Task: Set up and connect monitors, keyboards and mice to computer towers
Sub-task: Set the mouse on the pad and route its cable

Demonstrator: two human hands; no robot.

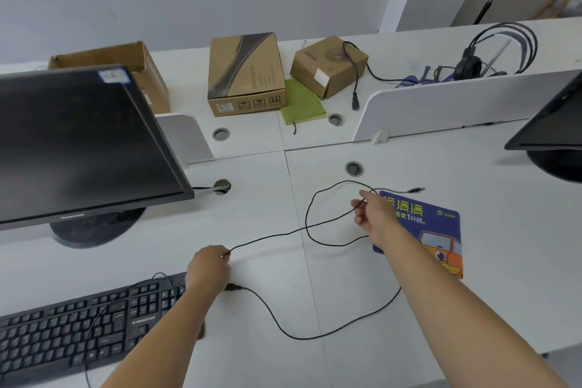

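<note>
A thin black cable (277, 234) loops across the white desk (258, 356). My left hand (208, 268) pinches it near the black keyboard (78, 321) at the front left. My right hand (374, 214) pinches the same cable further along, over the corner of a blue mouse pad (437, 236). The cable's plug end (415, 190) lies beyond my right hand. Another stretch of cable runs out from under my left hand and curves towards my right forearm. A black monitor (78, 148) stands at the left, and a second monitor (554, 126) is cut off at the right edge.
Round cable holes (354, 168) are set in the desk; one by the left monitor (222, 187) has a cable in it. Behind low white dividers (441, 110) lie cardboard boxes (245, 72), a green notebook (302, 102), a power cord (356, 79) and a headset (497, 50).
</note>
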